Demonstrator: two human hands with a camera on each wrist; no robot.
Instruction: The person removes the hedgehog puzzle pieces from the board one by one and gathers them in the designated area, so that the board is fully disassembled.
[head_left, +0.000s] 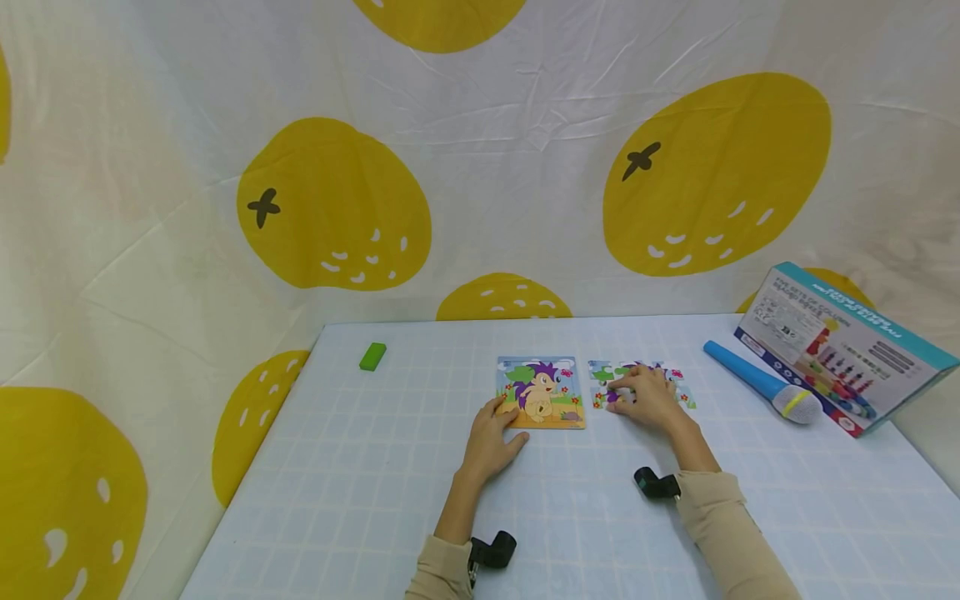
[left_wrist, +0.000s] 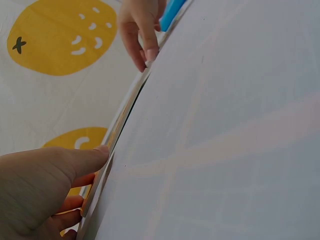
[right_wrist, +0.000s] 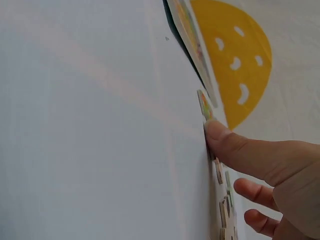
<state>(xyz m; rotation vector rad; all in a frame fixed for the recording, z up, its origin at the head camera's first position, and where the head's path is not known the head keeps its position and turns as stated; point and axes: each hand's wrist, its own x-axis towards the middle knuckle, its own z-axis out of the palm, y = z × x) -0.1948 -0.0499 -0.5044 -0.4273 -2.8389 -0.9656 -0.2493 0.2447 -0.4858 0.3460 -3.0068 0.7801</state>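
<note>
A square picture board (head_left: 558, 412) with a purple-haired hedgehog lies flat on the table. My left hand (head_left: 491, 437) rests at its lower left corner, fingers over the left edge and thumb along the near edge. Right of the board, jigsaw puzzle pieces (head_left: 681, 387) lie grouped with small gaps between them, partly hidden under my right hand (head_left: 647, 398). That hand pinches a puzzle piece (right_wrist: 204, 104) at the group's near left, its thumb against the piece's edge in the right wrist view. More pieces (right_wrist: 223, 212) lie beneath its fingers.
A blue toy microphone (head_left: 750, 375) lies at the right, against a tilted toy box (head_left: 840, 350). A small green block (head_left: 372, 357) sits at the back left. Behind the table (head_left: 337, 500) hangs a cloth (head_left: 517, 167) with yellow fruit shapes.
</note>
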